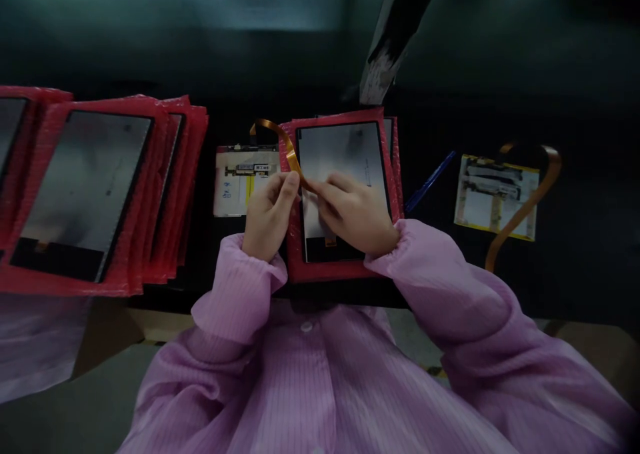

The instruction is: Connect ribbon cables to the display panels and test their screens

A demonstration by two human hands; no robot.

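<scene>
My left hand [270, 211] pinches an orange ribbon cable [291, 155] near its end, between thumb and fingers. The cable arches back to a small board assembly [235, 187] with a yellow strip and blue handwriting, lying to the left. My right hand [353, 211] is closed at the cable's end, its fingertips touching or nearly touching those of my left hand; the exact grip is hidden. Beneath both hands lies a display panel [345, 147], grey-backed with a black lower band, on red bubble wrap [330, 272]. Another wrapped panel shows under its right edge.
Stacked display panels [87, 181] in red bubble wrap stand on the left. A blue pen [430, 182] lies right of my hands, beside a second board assembly [470, 207] with its own ribbon cable [520, 211]. A worn metal post [383, 67] rises behind the dark table.
</scene>
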